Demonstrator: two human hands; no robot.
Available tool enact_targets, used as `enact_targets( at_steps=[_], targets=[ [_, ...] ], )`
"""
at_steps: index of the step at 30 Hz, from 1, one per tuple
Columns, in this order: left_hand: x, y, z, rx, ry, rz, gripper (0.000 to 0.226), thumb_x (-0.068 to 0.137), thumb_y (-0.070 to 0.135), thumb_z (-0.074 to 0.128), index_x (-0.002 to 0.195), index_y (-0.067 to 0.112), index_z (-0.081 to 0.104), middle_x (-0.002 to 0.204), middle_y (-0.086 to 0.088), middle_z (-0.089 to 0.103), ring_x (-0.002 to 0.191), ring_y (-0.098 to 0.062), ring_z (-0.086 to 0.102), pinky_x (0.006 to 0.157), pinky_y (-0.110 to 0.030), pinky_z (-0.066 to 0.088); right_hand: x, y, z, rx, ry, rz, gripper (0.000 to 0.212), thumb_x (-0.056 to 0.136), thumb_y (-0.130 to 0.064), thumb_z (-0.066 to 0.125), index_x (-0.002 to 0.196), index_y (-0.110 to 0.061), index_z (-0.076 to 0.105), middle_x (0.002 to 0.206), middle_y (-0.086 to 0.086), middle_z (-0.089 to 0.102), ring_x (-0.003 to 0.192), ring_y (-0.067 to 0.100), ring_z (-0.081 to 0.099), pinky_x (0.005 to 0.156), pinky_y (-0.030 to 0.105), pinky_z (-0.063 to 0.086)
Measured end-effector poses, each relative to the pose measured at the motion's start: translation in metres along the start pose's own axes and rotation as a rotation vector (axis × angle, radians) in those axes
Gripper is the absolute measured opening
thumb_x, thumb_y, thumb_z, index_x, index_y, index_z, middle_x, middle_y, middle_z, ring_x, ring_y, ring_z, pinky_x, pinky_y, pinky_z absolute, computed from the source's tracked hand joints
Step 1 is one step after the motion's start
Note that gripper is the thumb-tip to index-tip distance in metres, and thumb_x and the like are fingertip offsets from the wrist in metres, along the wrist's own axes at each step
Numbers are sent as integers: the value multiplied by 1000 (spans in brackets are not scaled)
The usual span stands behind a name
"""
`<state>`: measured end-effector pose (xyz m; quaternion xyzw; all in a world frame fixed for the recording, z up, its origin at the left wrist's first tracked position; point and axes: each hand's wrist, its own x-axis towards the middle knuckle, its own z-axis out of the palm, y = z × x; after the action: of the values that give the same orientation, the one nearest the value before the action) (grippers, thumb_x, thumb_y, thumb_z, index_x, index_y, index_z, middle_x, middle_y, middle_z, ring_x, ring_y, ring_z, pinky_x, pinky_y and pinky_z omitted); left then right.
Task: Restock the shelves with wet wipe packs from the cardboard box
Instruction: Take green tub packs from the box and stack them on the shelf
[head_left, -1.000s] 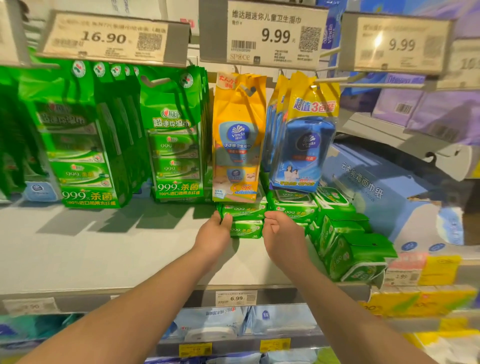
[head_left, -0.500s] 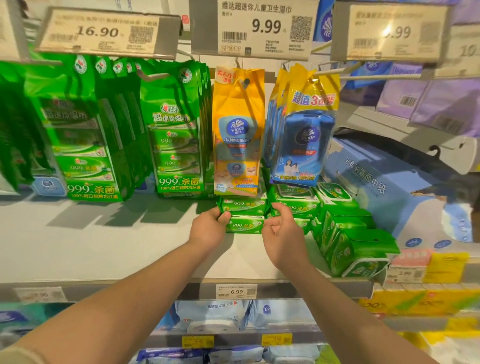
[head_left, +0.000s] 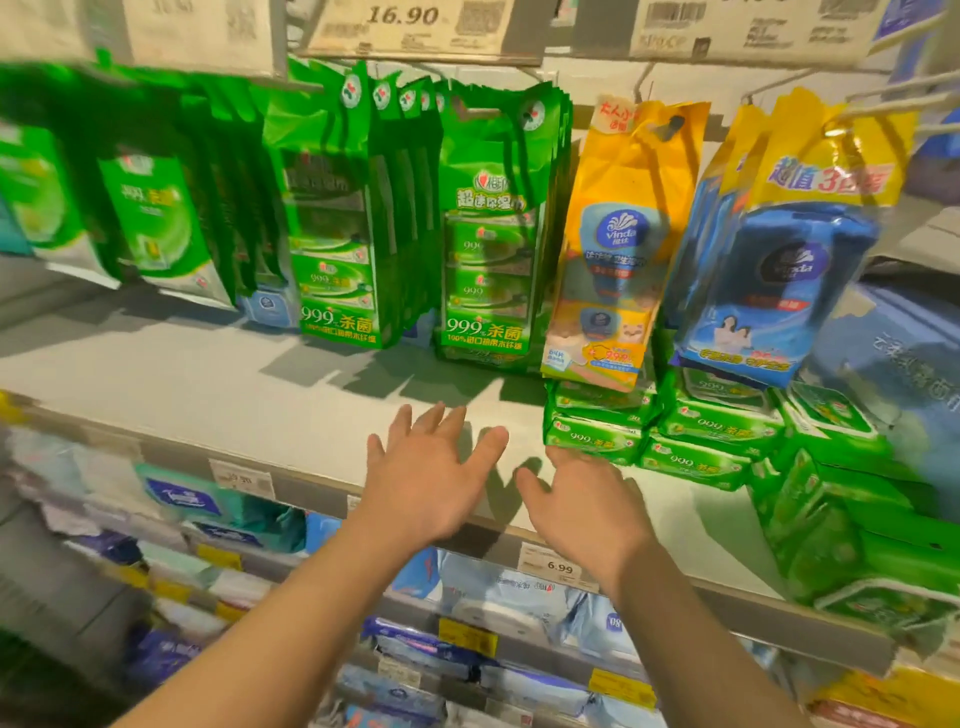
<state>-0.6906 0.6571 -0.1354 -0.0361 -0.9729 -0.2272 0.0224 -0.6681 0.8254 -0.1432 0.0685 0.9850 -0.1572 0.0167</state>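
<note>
Both hands are empty, with fingers spread and relaxed above the front part of the shelf (head_left: 218, 374). The left hand (head_left: 431, 483) and the right hand (head_left: 582, 509) lie side by side, slightly apart, holding nothing. The stacked wet wipe packs (head_left: 597, 434) lie flat on the shelf to the right of the hands, two high, under the hanging yellow bag (head_left: 623, 234). The long axis of each pack runs roughly along the shelf front. The right hand is the nearer one; its fingertips are just beside the lower pack's left end, though motion blur hides whether they touch. The cardboard box is not in view. Bare shelf lies to the left of the stack, so further packs would probably go there.
</note>
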Motion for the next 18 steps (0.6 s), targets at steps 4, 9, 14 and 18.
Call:
enact_targets(
  at_steps=[4, 9, 14, 18],
  targets=[
    [-29, -42, -23, 31, 32, -120, 86, 82, 85, 12, 155, 40, 17, 165, 12, 6, 152, -25, -7, 118, -62, 3, -11, -38, 10, -83, -83, -89, 70, 99, -68, 23, 160, -34, 25, 169, -1, 23, 155, 33, 16, 121, 63, 12],
    [-70, -119, -60, 31, 150, -288, 89, 78, 89, 12, 155, 42, 14, 165, 12, 5, 152, -27, -7, 118, -64, 5, -27, -118, 24, -146, -84, -277, 72, 98, -73, 15, 162, -41, 9, 172, -4, 8, 158, 32, 2, 122, 64, 2],
    [-137, -214, -106, 76, 233, -515, 94, 75, 91, 10, 155, 41, 14, 165, 9, 9, 151, -35, 5, 116, -64, 10, -59, -225, 54, -137, -138, -479, 78, 92, -81, 10, 160, -44, 5, 172, -7, 4, 158, 30, -1, 122, 66, 3],
    [-205, -294, -151, 35, 312, -694, 92, 77, 90, 16, 154, 41, 16, 165, 10, 9, 151, -34, 2, 116, -66, 9, -97, -317, 94, -170, -204, -643, 83, 88, -86, 12, 160, -46, 6, 172, -8, 2, 158, 32, 1, 119, 71, 7]
  ],
)
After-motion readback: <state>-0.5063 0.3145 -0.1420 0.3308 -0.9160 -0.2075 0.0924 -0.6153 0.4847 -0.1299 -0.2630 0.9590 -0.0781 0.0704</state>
